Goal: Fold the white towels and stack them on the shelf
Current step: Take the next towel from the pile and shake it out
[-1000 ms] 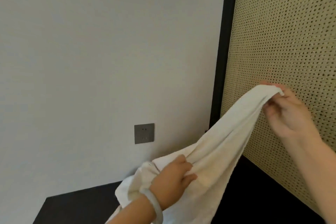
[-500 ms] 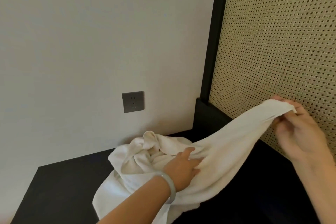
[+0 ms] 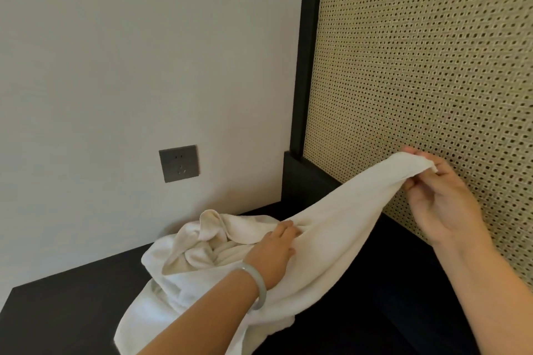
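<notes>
Up at two o'clock my right hand [image 3: 441,199] pinches the crumpled white towel [image 3: 331,236]'s corner — my left hand [image 3: 272,253] grips its middle above the matte black shelf [image 3: 66,314], woven cane panel [image 3: 427,72] behind.

Both forearms are bare — no sleeves in view. The left wrist wears a smooth, pale grey-green bangle [image 3: 257,285] — rounded, glossy, plain, one solid ring.

towel [image 3: 331,242] – soft white cloth | panel [image 3: 432,66] – woven cane, rough | shelf [image 3: 72,314] – dark, matt
</notes>
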A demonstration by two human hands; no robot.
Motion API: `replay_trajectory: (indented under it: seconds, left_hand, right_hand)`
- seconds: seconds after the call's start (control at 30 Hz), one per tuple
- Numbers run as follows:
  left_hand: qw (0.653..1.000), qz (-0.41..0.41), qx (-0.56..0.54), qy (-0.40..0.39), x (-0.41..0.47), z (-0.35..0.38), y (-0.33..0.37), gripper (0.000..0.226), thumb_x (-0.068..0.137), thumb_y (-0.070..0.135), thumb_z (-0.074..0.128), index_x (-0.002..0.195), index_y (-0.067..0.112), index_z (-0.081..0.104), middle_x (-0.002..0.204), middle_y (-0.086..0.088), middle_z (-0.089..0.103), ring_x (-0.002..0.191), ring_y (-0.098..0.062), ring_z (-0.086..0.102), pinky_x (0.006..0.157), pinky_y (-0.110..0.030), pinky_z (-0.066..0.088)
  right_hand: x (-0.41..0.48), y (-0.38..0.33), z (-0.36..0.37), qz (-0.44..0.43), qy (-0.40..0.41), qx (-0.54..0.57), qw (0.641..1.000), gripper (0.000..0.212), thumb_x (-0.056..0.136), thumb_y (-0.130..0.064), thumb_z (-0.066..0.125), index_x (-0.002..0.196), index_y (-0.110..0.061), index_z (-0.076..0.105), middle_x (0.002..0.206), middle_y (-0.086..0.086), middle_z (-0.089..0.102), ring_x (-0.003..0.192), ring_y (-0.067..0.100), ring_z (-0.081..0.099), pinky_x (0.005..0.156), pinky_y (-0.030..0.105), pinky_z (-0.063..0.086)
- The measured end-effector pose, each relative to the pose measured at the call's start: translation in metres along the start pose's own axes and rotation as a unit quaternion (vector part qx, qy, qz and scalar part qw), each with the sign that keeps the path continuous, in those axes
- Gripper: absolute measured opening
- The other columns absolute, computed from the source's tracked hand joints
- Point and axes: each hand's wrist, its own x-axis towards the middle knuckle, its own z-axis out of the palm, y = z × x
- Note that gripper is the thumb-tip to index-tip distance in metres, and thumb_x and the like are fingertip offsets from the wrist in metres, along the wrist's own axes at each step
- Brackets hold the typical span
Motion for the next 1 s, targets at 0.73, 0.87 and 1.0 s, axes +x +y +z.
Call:
replay_trajectory:
  seconds: [0.73,0.87,1.0]
  left_hand:
    - [0.995,0.095,0.031,0.005,0.013,-0.009,0.0,0.048,0.102,0.013,0.042,0.146,0.026,0.029,0.157,0.014,0.013,0.12,-0.018,0.051,0.104,-0.029,0.043]
    - [0.995,0.096,0.024,0.026,0.006,-0.009,0.001,0.044,0.099,0.009,0.045,0.139,0.024,0.035,0.153,0.011,0.021,0.103,-0.022,0.06,0.093,-0.033,0.05]
    - [0.995,0.094,0.041,0.011,0.005,-0.003,0.001,0.075,0.093,0.004,0.055,0.148,0.041,0.019,0.157,0.017,0.006,0.105,-0.019,0.061,0.094,-0.027,0.052]
  right_hand:
    - [0.005,0.002,0.015,0.002,-0.023,0.003,1.0,0.021,0.083,-0.006,0.058,0.079,-0.019,0.073,0.107,0.006,0.074,0.094,0.012,0.07,0.074,0.02,0.054]
    - [0.005,0.002,0.016,0.003,-0.029,0.003,1.0,0.028,0.086,-0.006,0.056,0.074,-0.022,0.076,0.106,0.005,0.074,0.096,0.012,0.07,0.078,0.02,0.054]
    - [0.005,0.002,0.016,0.002,-0.026,-0.001,1.0,0.03,0.088,-0.005,0.055,0.075,-0.022,0.075,0.107,0.004,0.074,0.094,0.011,0.07,0.074,0.019,0.054]
